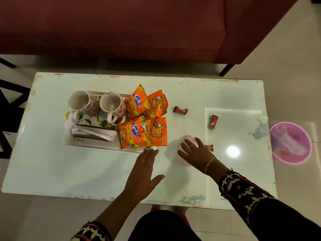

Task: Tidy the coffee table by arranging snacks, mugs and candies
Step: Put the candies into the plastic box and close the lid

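Note:
A white tray (97,145) on the white coffee table (69,171) holds two floral mugs (81,103) (112,106), folded napkins (93,132) and several orange snack packets (142,133). Three wrapped candies lie loose on the table: one (180,110) mid-table, one (214,122) further right, one (209,147) beside my right hand. My right hand (196,152) covers a small pink bowl (182,160) from above, fingers spread over it. My left hand (144,171) is flat and open, its fingertips at the tray's near right corner by a small item I cannot make out.
A pink bin (291,143) with a plastic liner stands on the floor right of the table. A dark red sofa (121,26) runs along the far side. A dark chair frame (8,110) is at the left.

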